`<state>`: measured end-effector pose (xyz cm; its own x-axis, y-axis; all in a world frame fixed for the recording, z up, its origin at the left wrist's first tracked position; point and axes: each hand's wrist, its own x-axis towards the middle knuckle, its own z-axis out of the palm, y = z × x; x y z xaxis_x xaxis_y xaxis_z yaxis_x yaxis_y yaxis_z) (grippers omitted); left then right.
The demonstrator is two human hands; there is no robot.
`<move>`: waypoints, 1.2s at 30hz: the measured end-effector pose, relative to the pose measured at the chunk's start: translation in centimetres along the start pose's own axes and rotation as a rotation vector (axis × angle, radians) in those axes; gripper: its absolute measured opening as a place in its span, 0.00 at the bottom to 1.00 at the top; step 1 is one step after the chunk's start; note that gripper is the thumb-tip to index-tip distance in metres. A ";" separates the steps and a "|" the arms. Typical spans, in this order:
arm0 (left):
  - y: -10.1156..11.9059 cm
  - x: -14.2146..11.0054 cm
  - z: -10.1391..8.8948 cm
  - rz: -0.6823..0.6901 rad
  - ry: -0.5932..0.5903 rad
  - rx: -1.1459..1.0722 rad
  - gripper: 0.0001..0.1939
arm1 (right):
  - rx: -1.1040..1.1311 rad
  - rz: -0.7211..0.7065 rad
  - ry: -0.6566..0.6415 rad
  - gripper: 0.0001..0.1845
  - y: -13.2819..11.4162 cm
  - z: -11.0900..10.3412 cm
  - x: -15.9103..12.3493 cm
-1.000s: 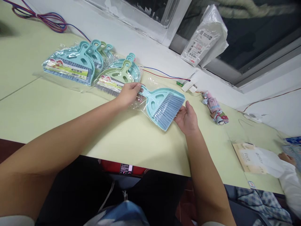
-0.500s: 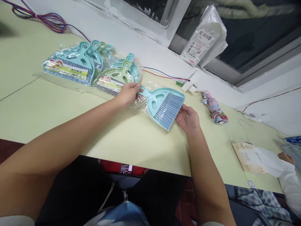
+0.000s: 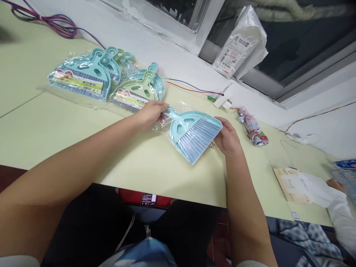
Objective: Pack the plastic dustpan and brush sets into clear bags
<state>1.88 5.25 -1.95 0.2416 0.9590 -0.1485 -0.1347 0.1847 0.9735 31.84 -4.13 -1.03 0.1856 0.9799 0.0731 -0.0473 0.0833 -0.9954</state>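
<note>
A light-blue brush and dustpan set [image 3: 191,131] in a clear plastic bag is held above the table, grey bristles facing up and to the right. My left hand [image 3: 154,112] pinches the handle end, with crumpled film under the fingers. At the wide bristle end, my right hand [image 3: 228,136] grips the edge, its fingers partly hidden behind the set. A small colourful patch shows below the set beside the right fingers. Behind my left hand lies a bagged green set [image 3: 140,91]; more bagged blue sets [image 3: 83,76] lie to its left.
Coiled red and blue wires [image 3: 59,26] lie at the back left. A plastic-wrapped package [image 3: 232,52] leans at the window. A folded patterned umbrella [image 3: 253,128] lies right of my hands. Farther right, a person's white sleeve [image 3: 340,211] rests near a paper packet [image 3: 292,185].
The set's bristle end has tilted, its lower corner shifting down and left. My right hand has moved slightly right and closed round the far edge. My left hand keeps the handle.
</note>
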 end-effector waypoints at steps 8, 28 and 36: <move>-0.1 -0.1 0.1 -0.034 0.005 -0.026 0.10 | -0.023 0.128 -0.105 0.24 0.1 0.0 -0.6; 1.4 -1.0 0.1 0.087 -0.028 -0.006 0.09 | -0.049 0.238 -0.163 0.21 0.9 0.3 -0.7; 1.2 -1.1 0.1 0.085 -0.091 0.025 0.10 | -0.041 0.160 -0.077 0.18 0.8 0.6 -0.3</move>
<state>1.57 4.38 -0.62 0.3169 0.9471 -0.0503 -0.1348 0.0975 0.9861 31.13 -4.24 -1.85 0.1027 0.9912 -0.0832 -0.0300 -0.0805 -0.9963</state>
